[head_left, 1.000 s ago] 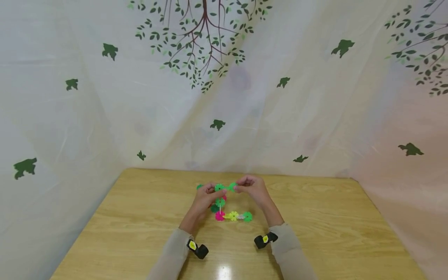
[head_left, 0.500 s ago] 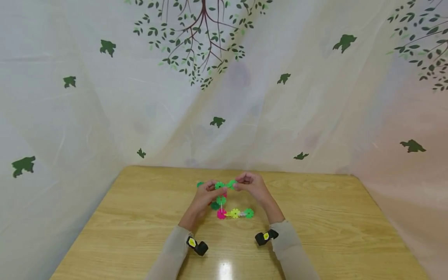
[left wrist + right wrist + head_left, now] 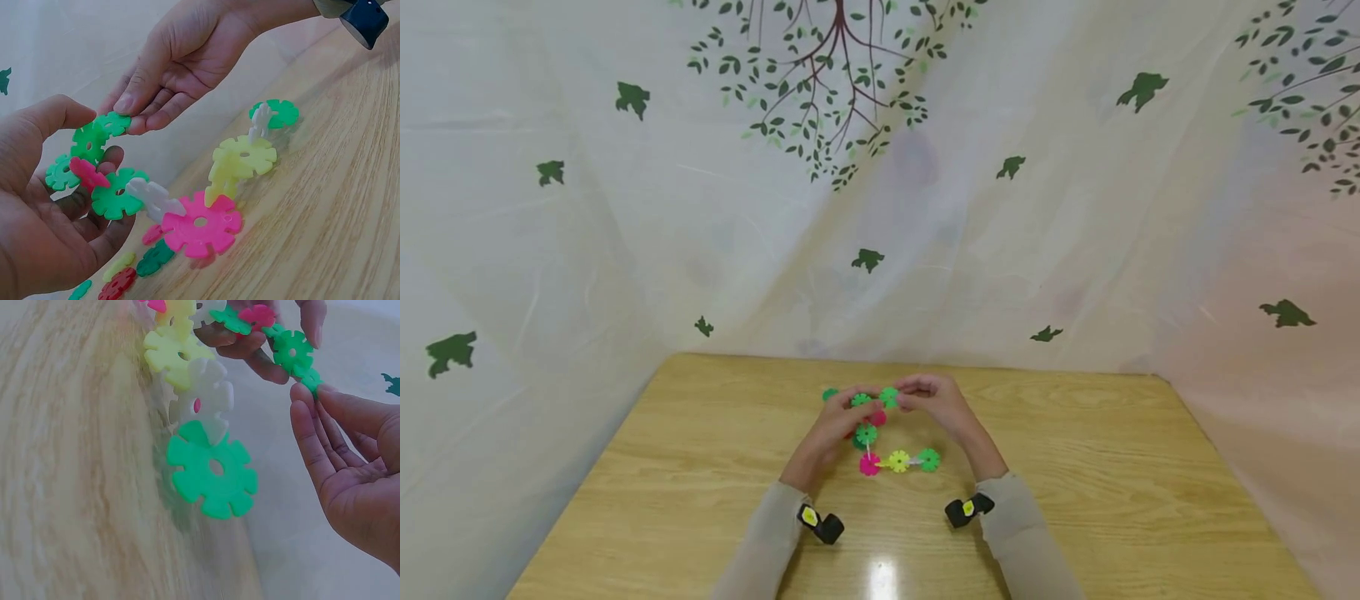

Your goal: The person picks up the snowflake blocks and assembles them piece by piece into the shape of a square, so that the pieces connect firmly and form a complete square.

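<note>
A chain of slotted plastic snowflake discs hangs from my left hand (image 3: 831, 427), which grips its green and pink part. Lower down, the chain has a white disc (image 3: 150, 197), a pink disc (image 3: 215, 232), a yellow disc (image 3: 257, 153) and a green end disc (image 3: 194, 478). My right hand (image 3: 943, 408) pinches a small-looking green disc (image 3: 117, 123) between thumb and fingers. That piece meets another green disc (image 3: 83, 139) beside my left thumb. Left fingers partly hide the upper discs.
Several loose discs lie on the wooden table (image 3: 1075, 467) behind my left hand, among them a dark green disc (image 3: 155, 258) and a red disc (image 3: 117, 286). A pale cloth (image 3: 760, 250) printed with leaves hangs behind the table.
My right hand has shifted slightly left, bringing the pinched green disc closer to my left hand. The hanging chain has moved a little left.
</note>
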Demonstrator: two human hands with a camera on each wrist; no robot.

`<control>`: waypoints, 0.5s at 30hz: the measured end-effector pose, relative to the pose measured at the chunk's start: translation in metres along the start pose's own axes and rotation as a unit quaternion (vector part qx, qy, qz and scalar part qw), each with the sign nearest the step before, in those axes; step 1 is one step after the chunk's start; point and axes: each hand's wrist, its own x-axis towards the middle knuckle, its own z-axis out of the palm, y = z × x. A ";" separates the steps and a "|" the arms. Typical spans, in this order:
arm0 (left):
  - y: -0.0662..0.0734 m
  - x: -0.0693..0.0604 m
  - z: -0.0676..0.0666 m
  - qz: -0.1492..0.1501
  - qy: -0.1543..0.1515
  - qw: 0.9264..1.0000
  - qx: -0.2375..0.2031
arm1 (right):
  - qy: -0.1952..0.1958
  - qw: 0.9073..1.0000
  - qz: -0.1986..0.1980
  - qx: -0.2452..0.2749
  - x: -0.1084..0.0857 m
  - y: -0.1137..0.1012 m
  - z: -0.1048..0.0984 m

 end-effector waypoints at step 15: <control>0.003 0.001 -0.013 -0.012 0.023 1.000 -0.010 | -0.011 0.998 0.036 -0.049 0.004 -0.007 0.003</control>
